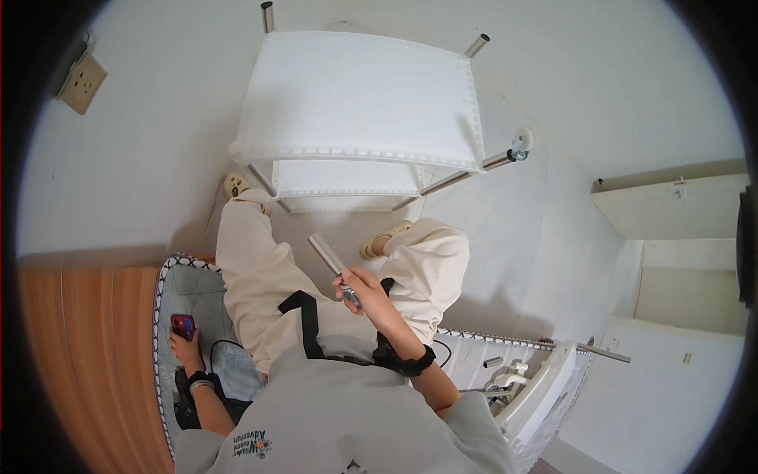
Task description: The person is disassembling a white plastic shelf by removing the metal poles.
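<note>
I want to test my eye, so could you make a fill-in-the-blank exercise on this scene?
The left hand holds a ____.
The metal tube is held in the ____.
The broad panel near the picture's top is coloured ____.
The white wheel beside that panel lies to its ____ (left or right).

Missing words: phone; right hand; white; right.

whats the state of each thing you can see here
metal tube, held in right hand, tilted
smartphone, held in left hand, screen state unclear
white shelf rack, tiers joined by poles
caster, fitted at a pole end
short metal tube, lying loose
cream clogs, worn
</note>
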Demonstrator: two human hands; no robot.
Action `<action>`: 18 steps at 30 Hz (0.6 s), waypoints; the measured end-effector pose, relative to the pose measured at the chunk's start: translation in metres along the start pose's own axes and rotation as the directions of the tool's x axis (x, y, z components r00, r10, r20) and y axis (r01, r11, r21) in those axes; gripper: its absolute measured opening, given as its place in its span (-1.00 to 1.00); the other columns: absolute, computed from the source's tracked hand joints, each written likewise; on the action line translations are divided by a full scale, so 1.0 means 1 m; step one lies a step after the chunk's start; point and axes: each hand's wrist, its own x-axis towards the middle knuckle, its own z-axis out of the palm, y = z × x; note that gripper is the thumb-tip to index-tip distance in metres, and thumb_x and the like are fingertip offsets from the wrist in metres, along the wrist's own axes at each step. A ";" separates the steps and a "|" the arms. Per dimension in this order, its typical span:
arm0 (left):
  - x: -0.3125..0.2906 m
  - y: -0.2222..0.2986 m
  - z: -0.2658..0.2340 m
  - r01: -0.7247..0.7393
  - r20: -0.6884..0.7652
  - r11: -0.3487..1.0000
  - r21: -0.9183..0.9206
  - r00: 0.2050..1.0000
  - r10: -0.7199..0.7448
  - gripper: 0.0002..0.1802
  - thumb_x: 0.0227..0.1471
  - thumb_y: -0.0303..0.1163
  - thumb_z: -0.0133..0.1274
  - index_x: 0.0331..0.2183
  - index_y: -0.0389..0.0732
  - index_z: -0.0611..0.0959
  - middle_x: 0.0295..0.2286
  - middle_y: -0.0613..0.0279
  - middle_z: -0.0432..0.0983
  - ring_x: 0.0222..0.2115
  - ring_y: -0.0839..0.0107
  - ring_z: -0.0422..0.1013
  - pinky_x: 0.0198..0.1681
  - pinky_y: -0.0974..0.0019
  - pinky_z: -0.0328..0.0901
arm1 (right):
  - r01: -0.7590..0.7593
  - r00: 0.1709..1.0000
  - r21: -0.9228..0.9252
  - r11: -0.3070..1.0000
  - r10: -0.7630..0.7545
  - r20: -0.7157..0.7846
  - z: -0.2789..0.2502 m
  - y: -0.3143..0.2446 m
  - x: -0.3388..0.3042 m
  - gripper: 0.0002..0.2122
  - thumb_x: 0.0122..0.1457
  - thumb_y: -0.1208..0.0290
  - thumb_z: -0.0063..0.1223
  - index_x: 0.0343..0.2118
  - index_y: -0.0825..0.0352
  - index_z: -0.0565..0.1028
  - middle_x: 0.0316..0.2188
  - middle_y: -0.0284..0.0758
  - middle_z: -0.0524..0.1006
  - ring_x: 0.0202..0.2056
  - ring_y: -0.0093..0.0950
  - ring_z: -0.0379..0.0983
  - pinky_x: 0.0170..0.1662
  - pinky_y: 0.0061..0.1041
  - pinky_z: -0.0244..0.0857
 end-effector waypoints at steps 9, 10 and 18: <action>0.008 -0.024 0.010 0.041 0.070 0.999 0.028 0.997 -0.043 0.02 -0.38 -0.01 0.23 0.06 -0.15 0.07 -0.06 -0.06 0.08 -0.04 -0.10 0.08 -0.07 -0.05 0.12 | 0.010 1.000 0.042 0.999 -0.009 -0.023 -0.004 0.000 0.001 -0.74 0.17 0.23 -0.24 -0.42 0.35 0.37 -0.63 -0.44 0.34 -0.75 -0.73 0.09 -0.72 -0.73 -0.07; 0.007 -0.018 0.006 0.046 0.095 0.999 0.026 0.994 -0.048 0.02 -0.38 -0.01 0.23 0.06 -0.13 0.07 -0.05 -0.05 0.07 -0.03 -0.09 0.07 -0.07 -0.05 0.12 | 0.010 1.000 0.033 0.999 -0.009 -0.017 -0.005 0.000 0.001 -0.72 0.17 0.21 -0.25 -0.41 0.35 0.37 -0.62 -0.43 0.35 -0.73 -0.72 0.11 -0.70 -0.72 -0.06; 0.016 -0.019 0.001 -0.029 0.138 0.999 -0.044 0.990 0.035 0.05 -0.38 -0.05 0.23 0.09 -0.04 0.01 0.01 -0.01 0.01 0.01 -0.08 0.00 0.01 -0.06 0.00 | 0.021 1.000 0.024 0.999 -0.021 -0.010 -0.001 -0.001 0.005 -0.74 0.17 0.23 -0.25 -0.41 0.35 0.37 -0.63 -0.44 0.34 -0.76 -0.72 0.10 -0.74 -0.73 -0.08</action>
